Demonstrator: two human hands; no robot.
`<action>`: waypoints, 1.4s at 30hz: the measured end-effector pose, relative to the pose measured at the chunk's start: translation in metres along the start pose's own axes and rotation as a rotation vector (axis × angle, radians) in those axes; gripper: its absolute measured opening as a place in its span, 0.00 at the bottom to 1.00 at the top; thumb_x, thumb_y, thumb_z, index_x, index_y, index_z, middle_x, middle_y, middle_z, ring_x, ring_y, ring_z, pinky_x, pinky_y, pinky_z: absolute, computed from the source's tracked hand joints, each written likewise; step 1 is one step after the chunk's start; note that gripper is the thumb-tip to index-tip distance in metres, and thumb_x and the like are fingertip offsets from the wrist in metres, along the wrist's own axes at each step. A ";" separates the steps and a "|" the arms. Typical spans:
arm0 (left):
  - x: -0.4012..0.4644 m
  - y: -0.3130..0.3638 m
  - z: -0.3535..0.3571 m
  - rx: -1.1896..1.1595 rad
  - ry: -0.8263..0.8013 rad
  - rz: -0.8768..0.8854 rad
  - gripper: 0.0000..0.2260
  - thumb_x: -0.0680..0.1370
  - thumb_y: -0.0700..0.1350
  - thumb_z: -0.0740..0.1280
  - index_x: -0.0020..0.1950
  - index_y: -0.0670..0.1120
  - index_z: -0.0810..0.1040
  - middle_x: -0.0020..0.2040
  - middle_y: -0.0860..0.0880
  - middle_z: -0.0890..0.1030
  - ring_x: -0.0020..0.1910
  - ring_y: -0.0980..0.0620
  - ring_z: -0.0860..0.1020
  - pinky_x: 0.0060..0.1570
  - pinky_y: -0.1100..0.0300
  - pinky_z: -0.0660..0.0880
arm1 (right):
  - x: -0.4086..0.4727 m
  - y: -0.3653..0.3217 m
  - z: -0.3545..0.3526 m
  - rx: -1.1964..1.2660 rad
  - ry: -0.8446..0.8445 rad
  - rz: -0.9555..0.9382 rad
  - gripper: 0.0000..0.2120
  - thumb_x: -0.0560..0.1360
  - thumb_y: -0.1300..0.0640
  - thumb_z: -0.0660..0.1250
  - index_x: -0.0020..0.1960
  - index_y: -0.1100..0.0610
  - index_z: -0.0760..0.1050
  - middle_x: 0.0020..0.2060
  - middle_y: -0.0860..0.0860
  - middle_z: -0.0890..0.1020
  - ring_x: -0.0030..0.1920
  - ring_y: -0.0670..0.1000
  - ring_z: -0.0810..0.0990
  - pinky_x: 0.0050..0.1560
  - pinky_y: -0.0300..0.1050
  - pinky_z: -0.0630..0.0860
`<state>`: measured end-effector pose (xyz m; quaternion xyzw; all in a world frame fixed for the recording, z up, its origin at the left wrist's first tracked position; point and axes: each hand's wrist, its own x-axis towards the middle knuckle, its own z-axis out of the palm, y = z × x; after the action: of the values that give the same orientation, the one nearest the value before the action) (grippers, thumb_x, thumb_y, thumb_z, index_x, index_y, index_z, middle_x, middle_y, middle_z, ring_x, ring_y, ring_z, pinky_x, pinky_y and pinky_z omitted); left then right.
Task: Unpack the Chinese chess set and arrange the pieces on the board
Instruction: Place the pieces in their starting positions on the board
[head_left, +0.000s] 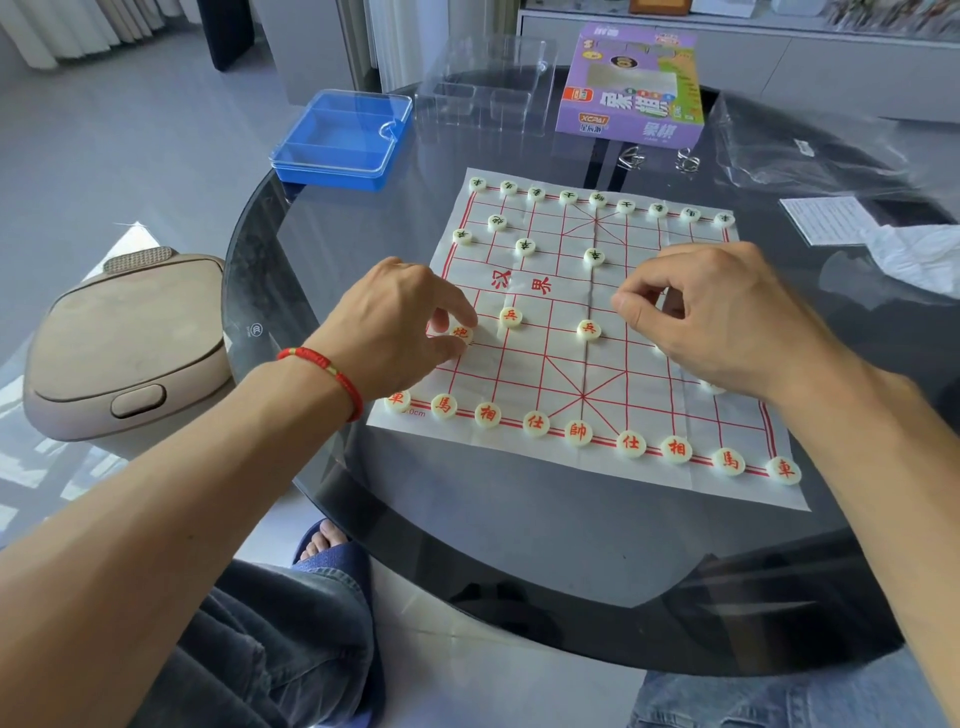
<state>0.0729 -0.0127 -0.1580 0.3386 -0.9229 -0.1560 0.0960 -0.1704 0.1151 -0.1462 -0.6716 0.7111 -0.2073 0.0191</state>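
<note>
A white paper board (639, 374) with red lines lies on the dark glass table (519, 545). Cream round pieces with red characters line its near edge, among them the middle piece (578, 431); pieces with dark characters (597, 199) line the far edge. My left hand (400, 322) pinches a red-marked piece (460, 332) on the board's left side. My right hand (727, 317) hovers over the right side with its fingers curled; whether it holds a piece is hidden. Two red soldier pieces (510, 316) (588, 329) stand between my hands.
A blue plastic case (340, 137), a clear plastic tray (488, 85) and the purple set box (634, 83) stand at the table's far side. Plastic wrap (810, 140) and a paper sheet (831, 218) lie to the right. A beige lidded bin (124, 348) stands to the left.
</note>
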 end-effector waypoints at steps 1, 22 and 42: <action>0.000 0.000 0.000 -0.011 -0.005 -0.002 0.15 0.77 0.46 0.72 0.63 0.49 0.83 0.54 0.47 0.84 0.45 0.53 0.76 0.48 0.64 0.70 | 0.000 0.000 0.000 0.000 0.000 0.002 0.10 0.80 0.51 0.68 0.49 0.56 0.84 0.44 0.50 0.85 0.43 0.51 0.81 0.50 0.53 0.81; -0.001 -0.003 -0.003 -0.024 0.065 0.002 0.17 0.75 0.47 0.74 0.64 0.49 0.82 0.51 0.48 0.85 0.43 0.55 0.76 0.44 0.71 0.66 | -0.001 -0.003 0.001 -0.005 -0.043 0.040 0.09 0.80 0.50 0.67 0.48 0.53 0.84 0.43 0.48 0.84 0.43 0.50 0.80 0.48 0.55 0.81; 0.153 0.077 0.004 -0.170 0.201 -0.040 0.12 0.77 0.40 0.69 0.60 0.48 0.83 0.59 0.50 0.84 0.58 0.51 0.81 0.59 0.60 0.75 | 0.015 0.064 -0.039 0.108 0.245 0.493 0.15 0.80 0.53 0.66 0.66 0.52 0.77 0.61 0.53 0.80 0.61 0.55 0.78 0.59 0.52 0.76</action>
<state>-0.0893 -0.0564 -0.1240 0.3614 -0.8852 -0.2008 0.2131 -0.2443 0.1121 -0.1279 -0.4462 0.8380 -0.3136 0.0185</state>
